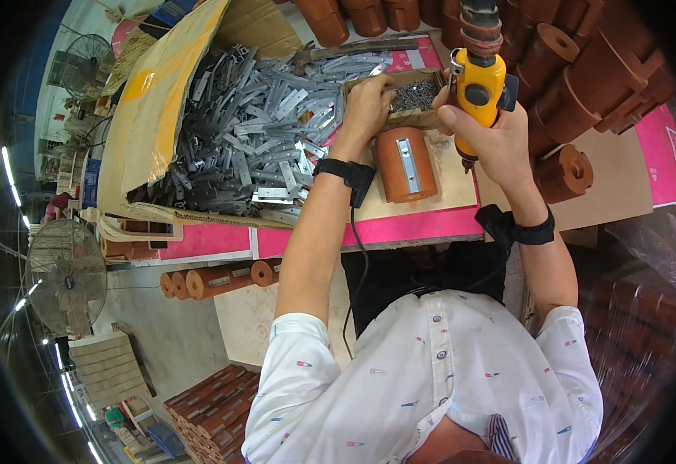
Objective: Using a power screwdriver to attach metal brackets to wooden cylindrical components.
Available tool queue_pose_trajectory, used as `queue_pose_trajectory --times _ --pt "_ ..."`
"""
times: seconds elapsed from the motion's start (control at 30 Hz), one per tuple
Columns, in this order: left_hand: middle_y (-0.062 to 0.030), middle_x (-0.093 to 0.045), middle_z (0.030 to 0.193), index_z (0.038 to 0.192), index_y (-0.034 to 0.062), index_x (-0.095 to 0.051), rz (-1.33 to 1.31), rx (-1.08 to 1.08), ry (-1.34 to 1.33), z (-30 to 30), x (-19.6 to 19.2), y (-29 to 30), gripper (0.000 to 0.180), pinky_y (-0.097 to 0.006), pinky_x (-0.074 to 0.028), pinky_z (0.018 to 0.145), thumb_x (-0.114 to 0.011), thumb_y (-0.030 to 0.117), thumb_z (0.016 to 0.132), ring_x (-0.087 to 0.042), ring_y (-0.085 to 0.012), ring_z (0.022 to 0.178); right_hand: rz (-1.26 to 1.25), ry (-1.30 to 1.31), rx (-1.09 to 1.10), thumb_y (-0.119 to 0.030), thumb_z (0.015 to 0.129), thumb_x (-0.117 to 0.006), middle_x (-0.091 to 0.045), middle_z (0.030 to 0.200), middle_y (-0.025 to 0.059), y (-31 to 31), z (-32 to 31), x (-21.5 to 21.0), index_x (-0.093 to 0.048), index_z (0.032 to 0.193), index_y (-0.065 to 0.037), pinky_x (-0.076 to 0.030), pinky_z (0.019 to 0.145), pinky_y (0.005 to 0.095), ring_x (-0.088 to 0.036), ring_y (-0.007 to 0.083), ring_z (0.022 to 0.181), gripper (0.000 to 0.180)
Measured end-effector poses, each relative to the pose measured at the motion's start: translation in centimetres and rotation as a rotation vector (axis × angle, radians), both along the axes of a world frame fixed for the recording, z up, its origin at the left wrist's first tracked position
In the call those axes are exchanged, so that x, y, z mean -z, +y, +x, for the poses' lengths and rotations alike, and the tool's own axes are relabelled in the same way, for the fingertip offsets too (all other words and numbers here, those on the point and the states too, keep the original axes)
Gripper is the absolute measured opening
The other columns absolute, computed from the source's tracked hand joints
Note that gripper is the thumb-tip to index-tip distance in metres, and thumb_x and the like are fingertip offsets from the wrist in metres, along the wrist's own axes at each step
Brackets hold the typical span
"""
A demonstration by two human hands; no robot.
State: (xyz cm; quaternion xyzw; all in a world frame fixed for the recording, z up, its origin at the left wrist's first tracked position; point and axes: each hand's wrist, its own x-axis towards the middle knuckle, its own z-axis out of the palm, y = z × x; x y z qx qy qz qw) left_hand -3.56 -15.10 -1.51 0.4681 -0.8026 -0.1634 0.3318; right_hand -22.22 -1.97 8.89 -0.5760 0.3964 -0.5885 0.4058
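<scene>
A heap of grey metal brackets spills from an open cardboard carton on the pink surface. The left hand reaches into a small cardboard box of screws, its fingers curled among them. Just below lies a brown wooden cylinder bearing a metal plate. The right hand has its fingers clenched around a yellow power screwdriver, held upright beside the box.

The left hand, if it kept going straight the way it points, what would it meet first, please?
Most likely the dark screws in the small cardboard box: the left hand already reaches over its rim, though depth is unclear.
</scene>
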Motion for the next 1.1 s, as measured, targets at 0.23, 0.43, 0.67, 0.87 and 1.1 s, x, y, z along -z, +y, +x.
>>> queue_pose_trajectory --times 0.23,0.43,0.67,0.87,1.1 --pt "-0.0061 -0.067 0.084 0.110 -0.0009 -0.064 0.302 0.003 0.485 1.4 -3.3 4.3 0.024 -0.027 -0.051 0.068 -0.062 0.009 0.089 -0.062 -0.0132 0.074 -0.023 0.028 0.022 -0.019 0.080 -0.076 -0.062 0.076 -0.0014 0.1 0.0 -0.2 -0.061 0.099 -0.003 -0.046 0.059 0.0196 -0.056 0.0054 0.065 0.029" --pt "-0.0045 -0.067 0.090 0.103 -0.0039 -0.067 0.426 -0.077 0.695 4.0 -4.6 10.8 0.016 -0.023 -0.050 0.071 -0.060 0.004 0.091 -0.063 -0.0110 0.079 -0.073 0.012 0.004 -0.021 0.079 -0.077 -0.063 0.081 -0.0001 -0.4 1.0 -1.0 -0.062 0.099 -0.002 -0.047 0.062 0.0212 -0.057 0.0062 0.069 0.031" --pt "-0.0077 -0.065 0.099 0.107 -0.0044 -0.066 0.504 -0.035 0.892 3.7 -3.5 13.4 0.019 -0.026 -0.052 0.079 -0.059 0.003 0.091 -0.066 -0.0145 0.086 -0.149 0.034 -0.011 -0.024 0.080 -0.078 -0.062 0.079 0.0000 -1.6 2.6 -2.2 -0.063 0.099 -0.003 -0.047 0.063 0.0230 -0.057 0.0075 0.069 0.033" --pt "-0.0075 -0.069 0.097 0.116 -0.0021 -0.062 0.421 -0.004 0.692 2.4 -3.8 13.8 0.031 -0.026 -0.052 0.079 -0.065 -0.001 0.086 -0.066 -0.0141 0.085 -0.232 0.059 0.040 -0.022 0.085 -0.073 -0.066 0.079 0.0032 -2.4 3.7 -3.0 -0.064 0.098 -0.003 -0.054 0.065 0.0219 -0.066 0.0098 0.070 0.024" --pt "-0.0091 -0.069 0.086 0.117 0.0001 -0.060 0.157 0.010 0.254 1.1 -5.4 13.8 0.043 -0.029 -0.051 0.075 -0.071 -0.002 0.075 -0.066 -0.0145 0.081 -0.207 -0.109 0.011 -0.018 0.084 -0.074 -0.066 0.078 0.0031 -2.6 5.1 -3.5 -0.064 0.095 -0.002 -0.054 0.064 0.0227 -0.066 0.0106 0.069 0.022"
